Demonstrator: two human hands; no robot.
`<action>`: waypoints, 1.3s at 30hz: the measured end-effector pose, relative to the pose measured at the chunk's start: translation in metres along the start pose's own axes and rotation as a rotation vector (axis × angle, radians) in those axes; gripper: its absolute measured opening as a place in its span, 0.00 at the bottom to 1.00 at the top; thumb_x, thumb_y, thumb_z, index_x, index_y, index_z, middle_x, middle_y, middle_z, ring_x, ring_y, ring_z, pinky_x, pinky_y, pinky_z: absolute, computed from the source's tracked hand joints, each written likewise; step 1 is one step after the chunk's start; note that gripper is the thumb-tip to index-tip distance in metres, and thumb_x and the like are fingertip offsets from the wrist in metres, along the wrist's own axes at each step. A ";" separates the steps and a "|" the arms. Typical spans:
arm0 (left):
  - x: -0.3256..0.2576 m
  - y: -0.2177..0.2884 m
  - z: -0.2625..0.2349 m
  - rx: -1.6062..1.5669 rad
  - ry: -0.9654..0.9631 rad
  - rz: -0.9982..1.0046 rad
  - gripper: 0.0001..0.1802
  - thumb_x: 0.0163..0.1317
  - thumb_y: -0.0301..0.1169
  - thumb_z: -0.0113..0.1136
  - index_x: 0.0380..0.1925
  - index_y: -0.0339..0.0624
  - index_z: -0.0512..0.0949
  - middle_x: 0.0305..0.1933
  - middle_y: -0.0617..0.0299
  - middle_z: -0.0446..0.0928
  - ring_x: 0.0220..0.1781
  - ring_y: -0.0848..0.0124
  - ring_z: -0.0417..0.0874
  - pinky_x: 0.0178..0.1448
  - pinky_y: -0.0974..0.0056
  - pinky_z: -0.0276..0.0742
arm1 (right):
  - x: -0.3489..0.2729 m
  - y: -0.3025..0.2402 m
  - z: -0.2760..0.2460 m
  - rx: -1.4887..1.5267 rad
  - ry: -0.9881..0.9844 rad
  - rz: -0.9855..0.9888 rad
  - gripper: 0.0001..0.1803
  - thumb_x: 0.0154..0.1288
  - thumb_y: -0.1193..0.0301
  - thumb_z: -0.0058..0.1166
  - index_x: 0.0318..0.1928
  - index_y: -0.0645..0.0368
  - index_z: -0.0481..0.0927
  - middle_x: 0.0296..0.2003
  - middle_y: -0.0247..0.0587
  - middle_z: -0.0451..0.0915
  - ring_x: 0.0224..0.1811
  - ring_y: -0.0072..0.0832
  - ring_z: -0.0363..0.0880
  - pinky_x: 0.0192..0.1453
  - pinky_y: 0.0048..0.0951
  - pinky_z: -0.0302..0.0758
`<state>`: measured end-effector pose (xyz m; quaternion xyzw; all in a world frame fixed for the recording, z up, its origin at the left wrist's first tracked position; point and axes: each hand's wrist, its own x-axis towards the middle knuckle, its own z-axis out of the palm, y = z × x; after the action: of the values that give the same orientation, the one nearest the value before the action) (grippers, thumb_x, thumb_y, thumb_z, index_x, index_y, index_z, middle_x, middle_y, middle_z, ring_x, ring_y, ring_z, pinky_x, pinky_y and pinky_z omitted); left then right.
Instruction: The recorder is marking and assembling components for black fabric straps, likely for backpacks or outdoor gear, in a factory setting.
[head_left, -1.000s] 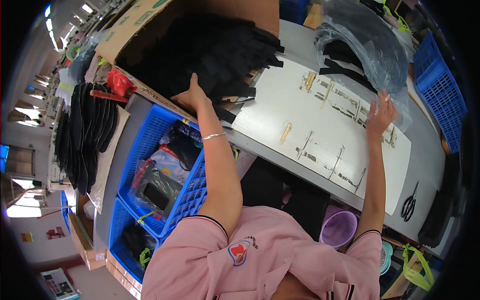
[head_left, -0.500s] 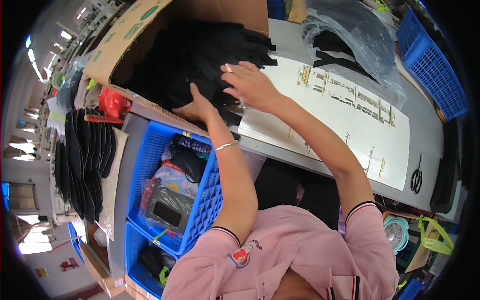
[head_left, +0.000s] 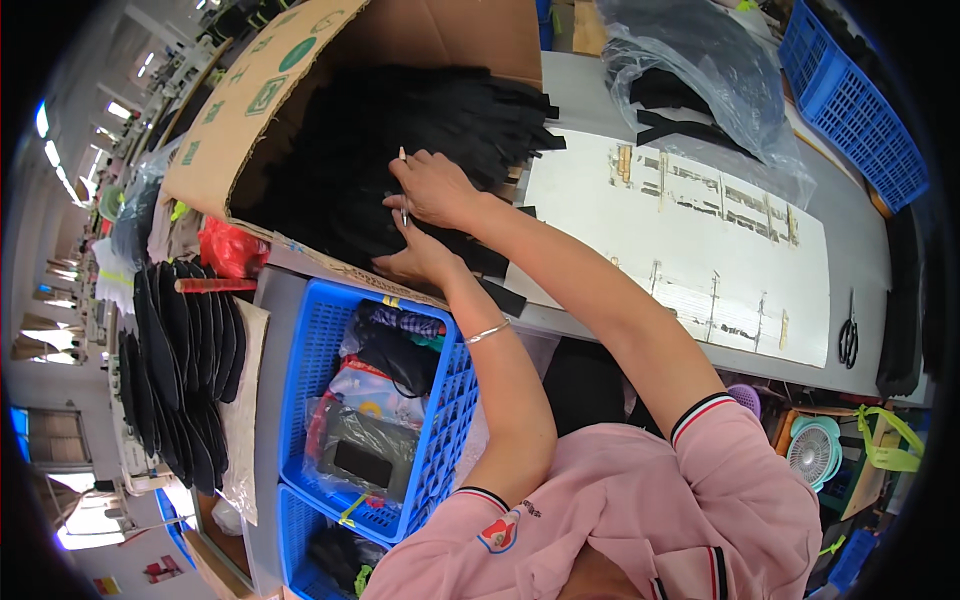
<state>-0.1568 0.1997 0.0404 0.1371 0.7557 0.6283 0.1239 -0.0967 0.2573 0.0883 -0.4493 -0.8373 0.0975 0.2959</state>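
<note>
Black fabric pieces [head_left: 340, 180] lie in a big loose pile inside an open cardboard box [head_left: 262, 95]. Over the front of the pile, my right hand [head_left: 435, 190] is closed around a slim pen-like stick [head_left: 403, 154]; its pale tip sticks up past the fingers and its silvery end points down. Just below it, my left hand [head_left: 428, 258] rests at the box's near edge against the black pieces, thumb and fingers apart. The pile partly hides its fingertips.
A white marked board [head_left: 680, 270] lies right of the box, with black scissors [head_left: 848, 340] beyond. Blue baskets [head_left: 300, 390] of bagged items stand below the box. Dark curved pieces [head_left: 180, 370] hang at left; a clear plastic bag [head_left: 720, 80] lies at the back.
My right hand has moved left and down from the board's edge to over the pile, close to my left hand. The left hand has shifted slightly down. The view has shifted a little.
</note>
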 end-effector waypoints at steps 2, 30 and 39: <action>0.004 0.001 -0.004 -0.048 -0.002 0.061 0.54 0.58 0.56 0.74 0.64 0.16 0.64 0.66 0.27 0.70 0.70 0.44 0.75 0.75 0.51 0.70 | 0.001 -0.008 0.005 0.000 0.014 -0.007 0.27 0.69 0.50 0.62 0.52 0.62 0.77 0.45 0.56 0.82 0.49 0.51 0.81 0.50 0.49 0.78; -0.017 0.029 -0.002 -0.826 -0.290 -0.476 0.24 0.62 0.42 0.71 0.45 0.27 0.84 0.52 0.47 0.85 0.48 0.59 0.89 0.50 0.58 0.88 | 0.007 0.010 -0.017 0.211 -0.237 0.145 0.35 0.66 0.45 0.60 0.60 0.61 0.77 0.48 0.63 0.83 0.57 0.54 0.80 0.59 0.49 0.78; -0.082 0.048 -0.031 -0.878 -0.395 -0.501 0.29 0.66 0.44 0.68 0.52 0.25 0.81 0.55 0.47 0.83 0.51 0.59 0.88 0.54 0.57 0.88 | -0.029 0.016 -0.077 0.201 -0.303 0.119 0.35 0.63 0.43 0.62 0.58 0.59 0.78 0.46 0.62 0.82 0.52 0.56 0.82 0.56 0.49 0.78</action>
<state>-0.0894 0.1501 0.0942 0.0035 0.3942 0.7985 0.4550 -0.0287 0.2354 0.1315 -0.4466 -0.8302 0.2643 0.2035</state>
